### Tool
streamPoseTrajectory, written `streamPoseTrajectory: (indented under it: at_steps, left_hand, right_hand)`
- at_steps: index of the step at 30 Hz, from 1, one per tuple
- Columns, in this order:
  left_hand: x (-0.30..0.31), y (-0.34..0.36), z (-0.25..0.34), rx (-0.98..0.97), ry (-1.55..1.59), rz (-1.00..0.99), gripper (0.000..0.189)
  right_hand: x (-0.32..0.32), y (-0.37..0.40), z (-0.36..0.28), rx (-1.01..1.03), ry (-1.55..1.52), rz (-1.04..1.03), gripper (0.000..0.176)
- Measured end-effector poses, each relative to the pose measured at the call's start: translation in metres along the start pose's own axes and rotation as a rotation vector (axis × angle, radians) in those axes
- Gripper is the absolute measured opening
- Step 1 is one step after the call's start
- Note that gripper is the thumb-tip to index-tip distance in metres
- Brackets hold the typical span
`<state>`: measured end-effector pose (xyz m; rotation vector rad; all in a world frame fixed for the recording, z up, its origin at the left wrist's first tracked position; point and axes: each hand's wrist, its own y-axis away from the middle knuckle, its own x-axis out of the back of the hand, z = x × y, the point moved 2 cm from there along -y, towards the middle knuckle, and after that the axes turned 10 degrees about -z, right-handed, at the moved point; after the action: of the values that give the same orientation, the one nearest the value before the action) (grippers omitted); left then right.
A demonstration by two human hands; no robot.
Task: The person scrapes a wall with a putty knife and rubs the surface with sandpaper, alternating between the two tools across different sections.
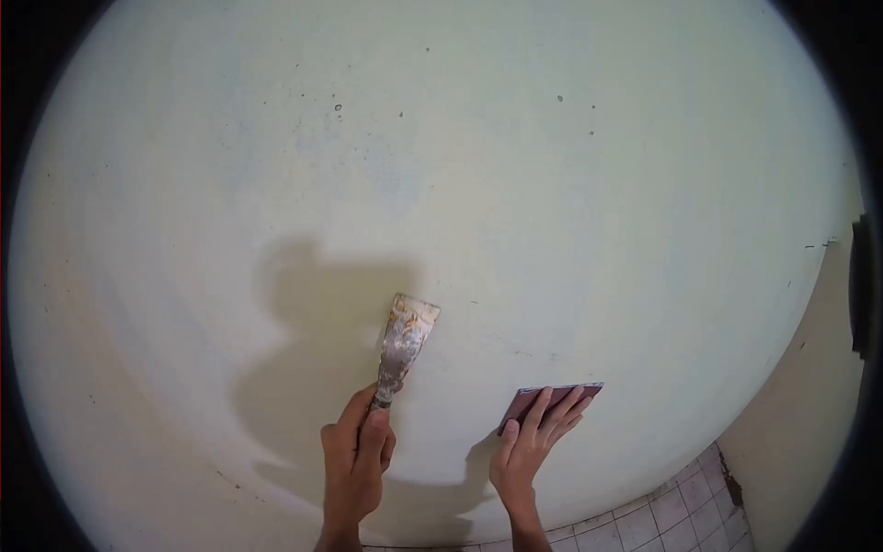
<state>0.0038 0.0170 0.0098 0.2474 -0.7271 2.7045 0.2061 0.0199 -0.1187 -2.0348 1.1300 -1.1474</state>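
My left hand (354, 451) is closed around the handle of a putty knife (405, 340). Its blade points up and is blotched with dried paint or filler, the wide edge right at the pale wall (552, 230). Lower right, my right hand (532, 446) holds a reddish-brown piece of sandpaper (526, 405), fingers laid across its face and thumb at its left edge. The sandpaper lies close along the wall. Faint scratch marks show on the wall between the blade and the sandpaper.
Small pits and dark specks (338, 108) dot the upper wall. A side wall (791, 396) meets it at the right, with a dark object (860, 285) at the view's edge. Square floor tiles (676, 511) run along the bottom right. My shadow falls left of the putty knife.
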Motion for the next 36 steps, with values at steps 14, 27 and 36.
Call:
streamPoseTrajectory:
  at_steps: [14,27,36]
  left_hand:
    - [-0.029,-0.024,0.016,-0.038,0.041,-0.158,0.034]
    - [-0.006,-0.017,-0.002,0.037,-0.175,-0.127,0.032]
    - [0.030,-0.027,0.017,-0.266,-0.200,0.357,0.019]
  right_hand:
    - [0.012,0.000,0.004,-0.025,-0.101,-0.064,0.060]
    - [0.004,0.006,0.027,0.045,0.008,-0.081,0.060]
    - [0.003,0.001,0.032,0.025,0.094,-0.110,0.059]
